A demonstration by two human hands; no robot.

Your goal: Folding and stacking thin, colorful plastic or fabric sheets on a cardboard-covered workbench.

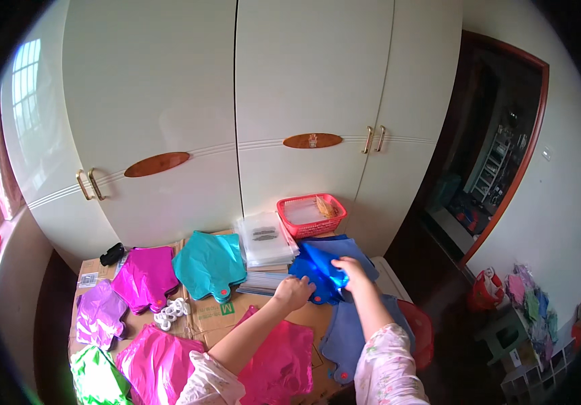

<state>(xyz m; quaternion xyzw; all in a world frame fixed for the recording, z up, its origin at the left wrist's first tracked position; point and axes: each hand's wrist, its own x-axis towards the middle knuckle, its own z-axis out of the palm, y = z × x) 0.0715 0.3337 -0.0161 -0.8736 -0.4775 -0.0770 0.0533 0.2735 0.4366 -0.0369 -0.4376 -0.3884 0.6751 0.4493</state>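
Observation:
A shiny blue foil balloon [329,264], flat and partly lifted, lies at the centre right among more blue ones. My right hand [351,271] pinches its raised right side. With fingers closed, my left hand [295,293] is at its lower left edge and appears to grip it there; the fingertips are partly hidden. Just left of that hand is a stack of thin flat strips [261,282]. Below my right forearm, a pile of duller blue flat balloons [344,337] hangs near the front edge.
Flat foil piles in teal [209,263], magenta [143,277], lilac [100,312], pink [159,364], deep pink [280,358] and green [98,378] cover the cardboard [204,321]. White rings [171,312], clear bags [263,246] and a red basket [307,228] stand among them. Behind is a white wardrobe [162,88].

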